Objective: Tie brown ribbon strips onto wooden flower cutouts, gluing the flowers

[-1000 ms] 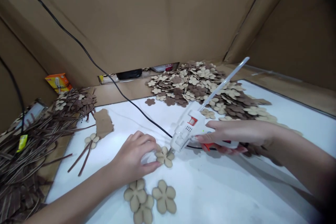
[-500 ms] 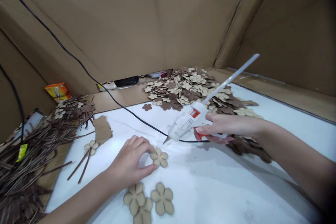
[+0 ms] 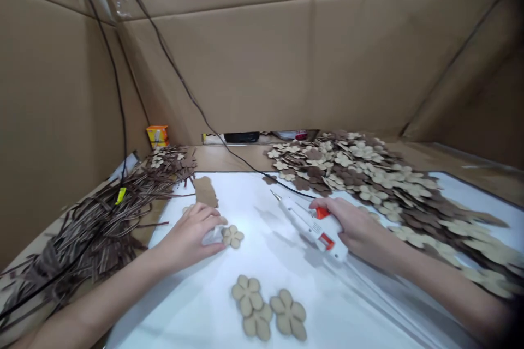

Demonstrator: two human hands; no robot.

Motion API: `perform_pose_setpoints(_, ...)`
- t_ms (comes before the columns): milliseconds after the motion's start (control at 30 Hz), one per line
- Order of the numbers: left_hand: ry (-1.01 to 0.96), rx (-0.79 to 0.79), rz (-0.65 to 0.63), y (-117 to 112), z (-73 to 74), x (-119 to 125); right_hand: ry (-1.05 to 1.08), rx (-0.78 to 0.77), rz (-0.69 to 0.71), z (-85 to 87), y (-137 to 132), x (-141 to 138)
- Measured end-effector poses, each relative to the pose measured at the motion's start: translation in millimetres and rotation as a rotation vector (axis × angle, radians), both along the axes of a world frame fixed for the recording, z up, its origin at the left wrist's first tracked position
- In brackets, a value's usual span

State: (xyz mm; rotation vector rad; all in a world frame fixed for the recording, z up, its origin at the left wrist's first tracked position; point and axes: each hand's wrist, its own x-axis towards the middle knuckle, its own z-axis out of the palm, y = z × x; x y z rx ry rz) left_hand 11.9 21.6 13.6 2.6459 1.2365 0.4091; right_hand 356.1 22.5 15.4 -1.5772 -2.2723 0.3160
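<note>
Three beige flowers lay nearest on the white surface, two overlapping, the third just beside them. Left hand rested beyond: thumb and forefinger apart at the left edge of a single beige flower lying flat; couldn't tell if they gripped it. Right hand had its fingers clamped around a white glue gun, nozzle pointing far-left, clear of that flower. Cardboard scrap sat behind left hand. Brown strips heaped at left, mixed flower pile far right. Farther: orange-yellow box, cardboard wall, black cord hanging in front.
</note>
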Motion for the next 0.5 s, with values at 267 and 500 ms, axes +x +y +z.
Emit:
perform_pose_setpoints(267, 0.048, 0.213, 0.383, -2.7, 27.0, -104.1, 0.056, 0.017, -0.071, -26.1, 17.3, 17.2)
perform_pose_setpoints(500, -0.149, 0.021, 0.532, 3.6, 19.0, -163.4, 0.007, 0.038, -0.101, -39.3, 30.8, 30.8)
